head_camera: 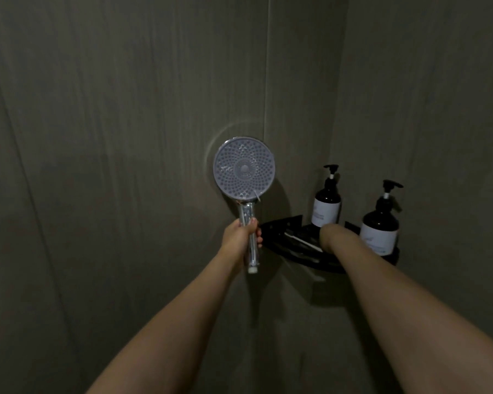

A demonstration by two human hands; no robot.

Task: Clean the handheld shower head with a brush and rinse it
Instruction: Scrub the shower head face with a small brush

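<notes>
Shiny silver metal makes the handle of the shower head (244,172), which sits just left of the middle of the frame, held up in front of the dark grey wall (125,109). The left hand (241,237) has its fingers wrapped tight around the handle, low down. The round face with all the little holes is turned toward the camera. The long way of the shower head runs up and down, with the round part at the top and the end of the handle at the bottom, tipped a tiny bit to the right. No hose shows at the bottom end. To the right of the middle, a black corner shelf (279,226) hangs on the wall. Two dark pump bottles stand on it, one bottle (326,200) at the back and another bottle (380,223) nearer the right. A thin white stick (302,241) lies on the shelf; it may be the brush, but it is too dim to be sure. The right hand (329,234) reaches down into the shelf beside that stick, and its fingers are hidden, so whether they are wide or closed cannot be told. It looks like the step now is getting the brush. Next, the right hand would need to close on it, lift it out, and bring it over to the holey face to scrub.
</notes>
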